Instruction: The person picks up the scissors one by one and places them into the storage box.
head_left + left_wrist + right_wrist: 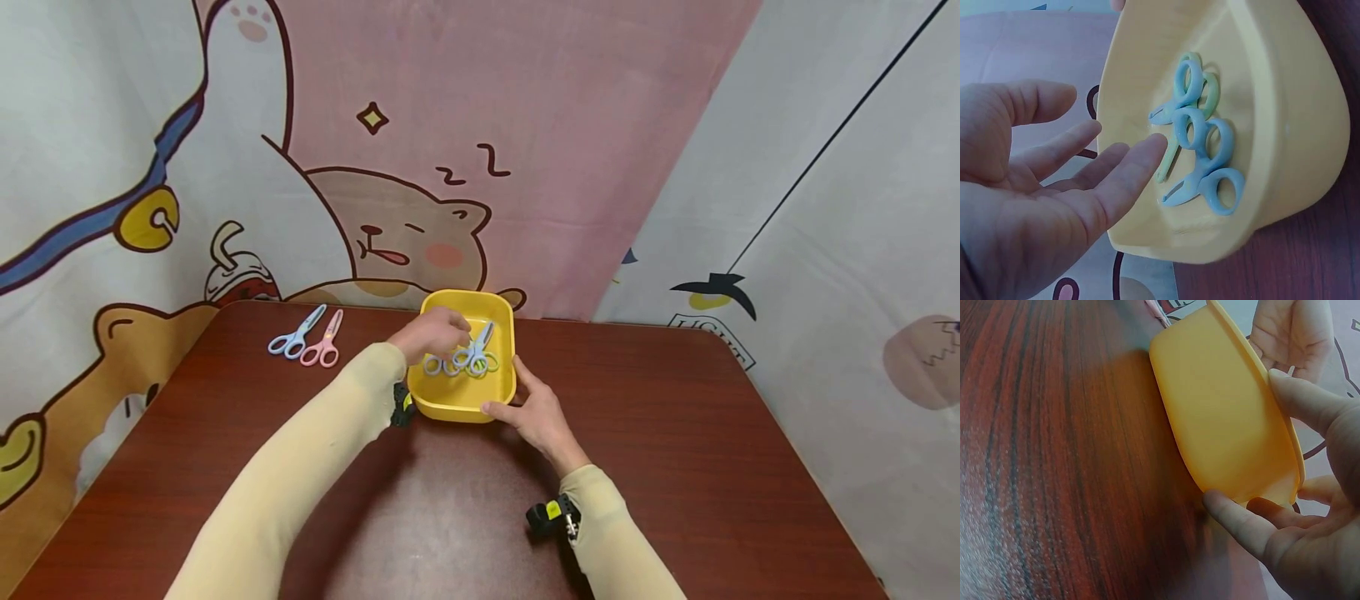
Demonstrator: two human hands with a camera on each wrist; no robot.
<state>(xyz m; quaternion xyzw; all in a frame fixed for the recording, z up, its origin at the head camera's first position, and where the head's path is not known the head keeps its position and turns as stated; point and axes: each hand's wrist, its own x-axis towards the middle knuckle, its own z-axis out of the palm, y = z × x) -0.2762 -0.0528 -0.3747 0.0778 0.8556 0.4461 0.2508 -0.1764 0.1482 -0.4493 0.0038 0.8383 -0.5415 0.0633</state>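
Observation:
A yellow plastic basin (450, 412) stands at the table's back middle. Inside lie light-blue scissors (478, 350) and a green pair (1212, 94), partly overlapping. In the left wrist view, another blue pair (1207, 165) shows in the pile. My left hand (435, 333) hovers over the basin's left side, fingers extended and nothing between them; one fingertip comes close to the scissors in the left wrist view. At the near right corner, my right hand (538, 410) holds the basin, its thumb at the rim and its fingers along the outer wall.
To the left, blue scissors (297, 333) and pink scissors (324, 340) lie side by side on the brown wooden table (675, 433). A cloth printed with cartoon animals (570, 150) hangs behind the table's back edge.

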